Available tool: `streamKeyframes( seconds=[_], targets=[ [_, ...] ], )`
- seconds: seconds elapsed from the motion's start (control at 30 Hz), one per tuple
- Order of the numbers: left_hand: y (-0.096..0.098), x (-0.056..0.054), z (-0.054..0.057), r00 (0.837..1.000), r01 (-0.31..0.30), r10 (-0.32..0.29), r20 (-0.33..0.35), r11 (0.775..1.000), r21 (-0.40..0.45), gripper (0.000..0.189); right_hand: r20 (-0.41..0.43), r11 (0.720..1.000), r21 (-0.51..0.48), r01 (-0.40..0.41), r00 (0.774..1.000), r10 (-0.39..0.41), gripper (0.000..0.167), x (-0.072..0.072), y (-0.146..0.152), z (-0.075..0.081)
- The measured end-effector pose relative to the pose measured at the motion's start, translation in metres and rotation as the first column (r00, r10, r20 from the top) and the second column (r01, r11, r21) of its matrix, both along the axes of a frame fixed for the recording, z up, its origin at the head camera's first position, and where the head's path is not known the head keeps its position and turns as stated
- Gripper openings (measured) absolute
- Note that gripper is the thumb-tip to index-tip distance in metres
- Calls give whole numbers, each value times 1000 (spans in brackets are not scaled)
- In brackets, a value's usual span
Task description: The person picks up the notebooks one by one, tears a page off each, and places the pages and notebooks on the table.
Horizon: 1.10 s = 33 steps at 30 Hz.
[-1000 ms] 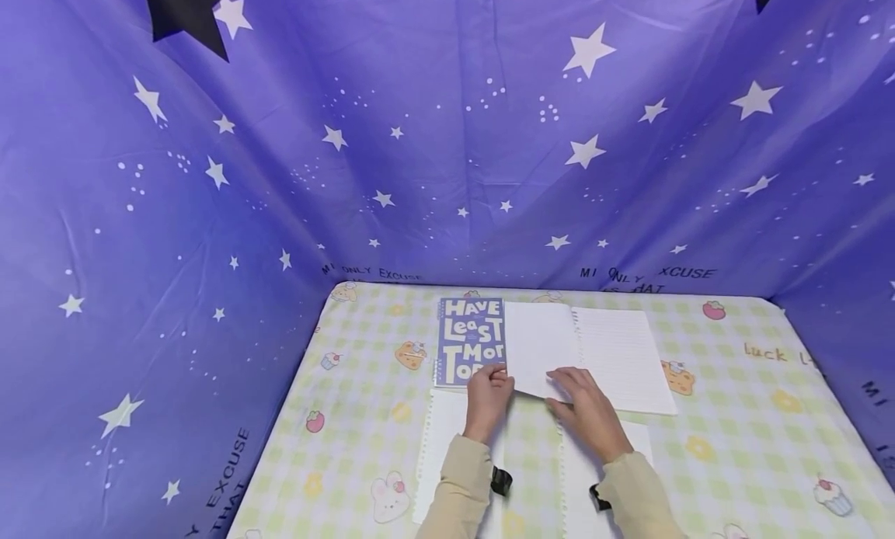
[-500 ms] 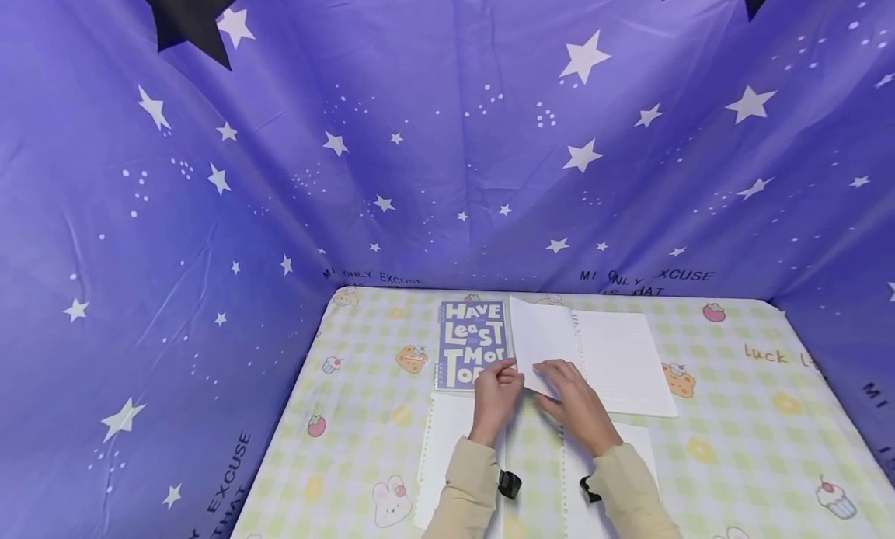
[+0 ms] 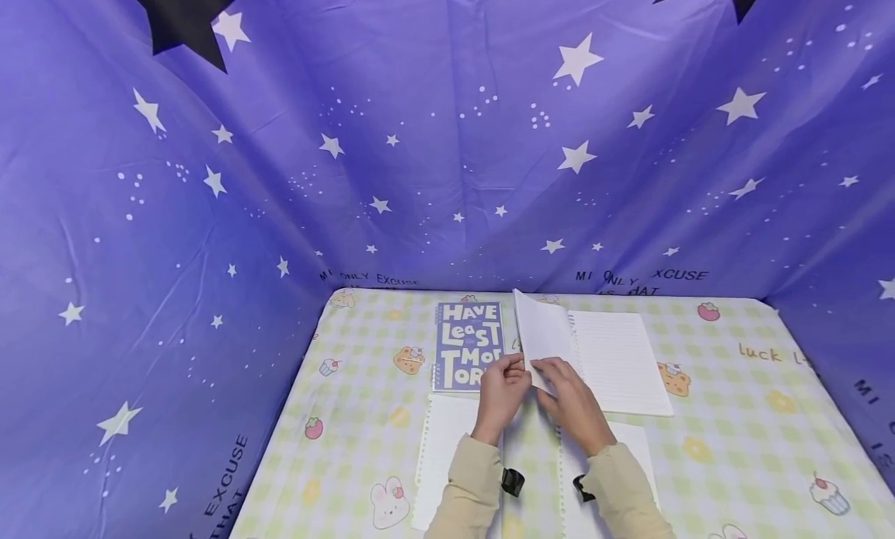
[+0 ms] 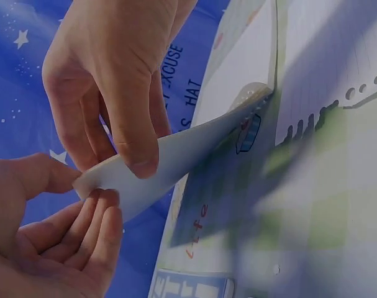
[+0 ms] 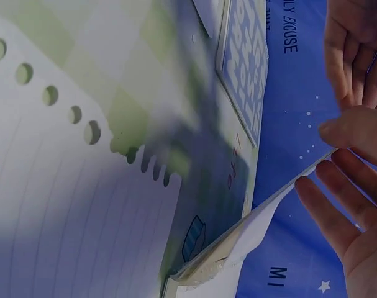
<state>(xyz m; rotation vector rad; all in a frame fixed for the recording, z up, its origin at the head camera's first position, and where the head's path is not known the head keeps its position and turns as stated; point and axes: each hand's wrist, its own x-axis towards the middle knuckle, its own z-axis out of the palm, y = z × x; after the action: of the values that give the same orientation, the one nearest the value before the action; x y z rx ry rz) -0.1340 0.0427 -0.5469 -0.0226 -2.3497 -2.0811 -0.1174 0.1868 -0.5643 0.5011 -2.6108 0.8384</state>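
Observation:
An open spiral notebook (image 3: pixel 622 360) lies at the back of the table, its lined right side flat. The left side, a white leaf or cover (image 3: pixel 545 337), is raised at a slant off the cloth. My left hand (image 3: pixel 499 395) pinches its near outer corner between thumb and fingers. Beside it, my right hand (image 3: pixel 576 411) holds the near edge, thumb on one face and fingers on the other, as the left wrist view of the leaf (image 4: pixel 176 158) shows. In the right wrist view the leaf (image 5: pixel 263 223) bends up toward both hands.
A purple notebook with large white lettering (image 3: pixel 467 345) lies left of the open one. Loose hole-punched sheets lie nearer the front, a left sheet (image 3: pixel 444 461) and a right sheet (image 3: pixel 632 446), partly under the forearms. A purple star-printed curtain (image 3: pixel 447 135) surrounds the checked tablecloth (image 3: pixel 755 461).
The notebook's left side has risen from nearly flat to a slant, its outer edge moving right. Both hands have come closer together, the left shifting right with the corner.

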Motion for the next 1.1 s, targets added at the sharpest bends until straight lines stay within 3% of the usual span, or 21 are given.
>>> streamKeyframes(
  seconds=[0.37, 0.6, 0.77, 0.93, 1.1],
  targets=[
    [11, 2, -4, 992, 126, -124, -22, 977, 173, 44, -24, 1000, -31, 0, 1000, 0, 60, 5, 12, 11],
    [16, 4, -5, 988, 152, -144, -51, 967, 203, 49, -48, 996, -84, 18, 999, -22, 34, 5, 15, 14],
    [22, 4, -5, 985, 169, -160, -57, 962, 215, 48, -63, 990, -116, 74, 995, -81, 29, 7, 16, 16],
    [28, 4, -6, 979, 203, -195, -62, 963, 176, 45, -97, 985, -131, 114, 987, -127, 30, 9, 20, 18],
    [31, 4, -11, 966, 249, -247, -71, 968, 16, 43, -150, 987, -119, 111, 980, -128, 46, 10, 26, 19]
  ],
)
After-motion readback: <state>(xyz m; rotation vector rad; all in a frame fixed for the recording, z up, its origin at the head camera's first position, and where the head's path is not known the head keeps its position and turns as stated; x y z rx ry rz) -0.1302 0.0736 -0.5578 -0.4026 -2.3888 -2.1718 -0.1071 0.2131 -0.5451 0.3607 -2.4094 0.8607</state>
